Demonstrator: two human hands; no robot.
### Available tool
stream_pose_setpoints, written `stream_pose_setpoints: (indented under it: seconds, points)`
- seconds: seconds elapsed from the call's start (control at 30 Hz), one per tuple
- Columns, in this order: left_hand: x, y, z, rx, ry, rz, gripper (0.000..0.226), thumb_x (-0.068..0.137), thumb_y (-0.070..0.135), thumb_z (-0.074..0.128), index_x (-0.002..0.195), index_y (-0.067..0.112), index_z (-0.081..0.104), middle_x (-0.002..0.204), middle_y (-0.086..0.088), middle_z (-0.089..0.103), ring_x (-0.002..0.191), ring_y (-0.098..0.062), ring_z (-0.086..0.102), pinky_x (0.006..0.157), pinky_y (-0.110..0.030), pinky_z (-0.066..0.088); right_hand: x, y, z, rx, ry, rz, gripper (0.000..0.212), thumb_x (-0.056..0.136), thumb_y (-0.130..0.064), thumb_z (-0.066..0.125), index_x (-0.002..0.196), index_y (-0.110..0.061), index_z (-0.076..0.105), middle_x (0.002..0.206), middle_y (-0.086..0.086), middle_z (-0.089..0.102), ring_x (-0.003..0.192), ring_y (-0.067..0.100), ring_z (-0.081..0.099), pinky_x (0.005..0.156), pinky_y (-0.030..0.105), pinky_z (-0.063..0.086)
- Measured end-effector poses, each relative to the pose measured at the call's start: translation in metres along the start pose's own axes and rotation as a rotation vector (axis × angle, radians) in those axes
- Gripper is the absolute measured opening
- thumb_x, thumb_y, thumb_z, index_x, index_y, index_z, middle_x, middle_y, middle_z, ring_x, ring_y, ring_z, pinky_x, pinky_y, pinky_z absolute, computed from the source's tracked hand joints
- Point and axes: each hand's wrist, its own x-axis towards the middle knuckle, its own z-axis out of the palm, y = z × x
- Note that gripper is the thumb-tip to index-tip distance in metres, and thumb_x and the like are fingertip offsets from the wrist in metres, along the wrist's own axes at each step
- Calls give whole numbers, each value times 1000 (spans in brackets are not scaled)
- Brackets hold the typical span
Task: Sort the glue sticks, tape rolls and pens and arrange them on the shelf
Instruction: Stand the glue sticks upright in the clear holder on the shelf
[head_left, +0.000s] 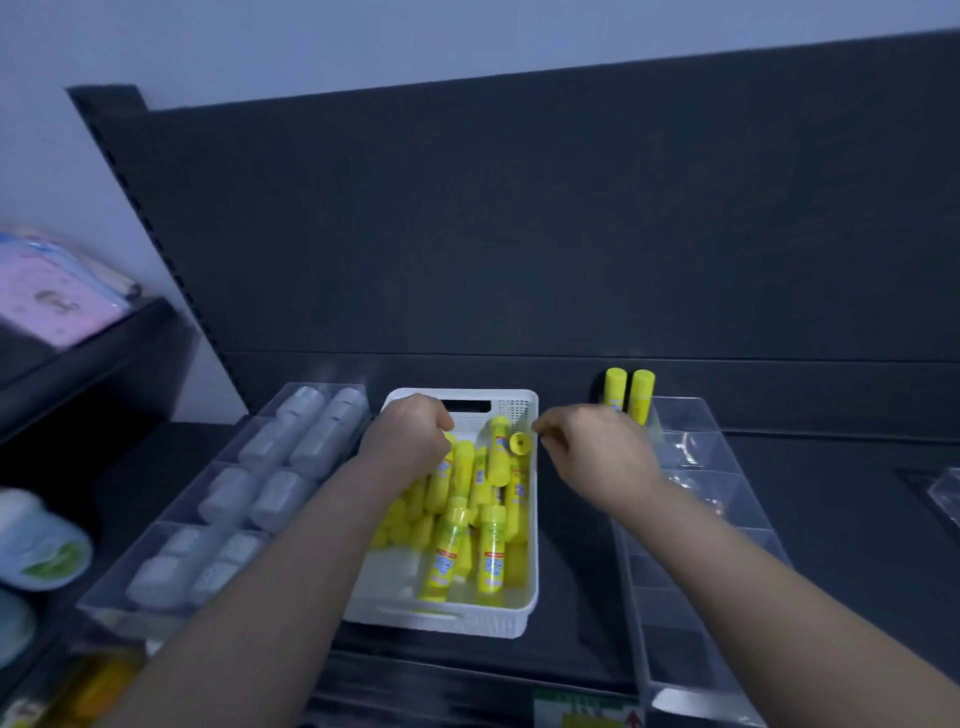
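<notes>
A white basket (511, 613) in the middle of the dark shelf holds several yellow glue sticks (491, 551) lying in a heap. My left hand (410, 441) reaches into the basket's back left, its fingers curled down around one glue stick (441, 475) in the heap. My right hand (597, 457) hovers over the basket's right rim with loosely curled fingers and nothing visible in it. Two glue sticks (628, 395) stand upright in the back compartment of a clear divided tray (691, 525) on the right.
A clear divided tray (171, 525) on the left holds several pale grey-white rolls (291, 457). Pink packets (47, 301) lie on a side shelf at far left, white-and-green tubs (36, 545) below them. A dark back panel (519, 234) rises behind the shelf.
</notes>
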Motion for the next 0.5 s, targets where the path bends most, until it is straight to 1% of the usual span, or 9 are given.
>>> stream_pose_setpoints:
  seconds: [0.07,0.1,0.17,0.23,0.3,0.33,0.37,0.43,0.5]
  points:
    - [-3,1,1,-28,-40,28,18,74,19,68,92,19,70,97,2,70,100,-19,62,84,-31,52,4,-10,4,-5,0,22,29,92,-24,45,111,-33,65,110,-6,68,105,23,61,78,33,45]
    - [-4,6,4,-52,-63,55,21,73,25,73,93,21,69,96,3,69,99,-18,62,85,-31,51,6,-13,5,-14,2,35,30,92,-24,45,112,-34,65,111,-7,68,106,23,61,78,32,45]
    - [-10,18,11,-38,-111,101,34,69,38,77,98,21,67,99,2,67,101,-17,60,86,-31,50,8,-17,6,-29,13,57,32,92,-23,45,113,-34,65,111,-6,68,106,22,61,80,33,45]
    - [-13,28,21,67,-118,126,48,69,50,75,103,17,63,104,-1,64,103,-21,57,79,-30,47,7,-18,7,-36,29,71,32,92,-23,44,113,-34,65,111,-6,69,106,22,61,81,33,46]
    - [-12,35,27,132,-118,133,54,70,54,74,104,15,58,106,-3,62,104,-23,56,73,-30,40,4,-16,6,-36,35,80,32,93,-23,45,115,-34,65,112,-7,69,106,21,61,80,32,46]
    - [-11,37,28,146,-108,140,51,71,52,73,101,14,57,105,-3,62,105,-24,56,72,-30,38,2,-16,6,-31,35,81,31,93,-24,45,115,-34,65,112,-7,69,106,21,61,78,32,46]
    - [-11,38,28,157,-94,147,42,74,47,72,95,14,57,103,-4,62,104,-25,57,71,-30,37,0,-15,5,-25,34,80,31,94,-24,45,116,-34,65,112,-7,69,106,20,61,77,32,46]
    - [-11,39,21,173,-82,143,23,78,32,68,79,15,52,94,-7,63,100,-28,60,69,-29,38,-3,-15,5,-16,30,79,30,94,-25,46,116,-34,64,113,-7,68,106,20,61,76,32,46]
    - [-11,34,10,154,-70,107,17,78,20,63,72,14,48,90,-10,63,97,-29,61,68,-29,38,-4,-18,4,-10,23,76,31,94,-24,45,116,-33,64,113,-7,68,106,21,61,76,32,46]
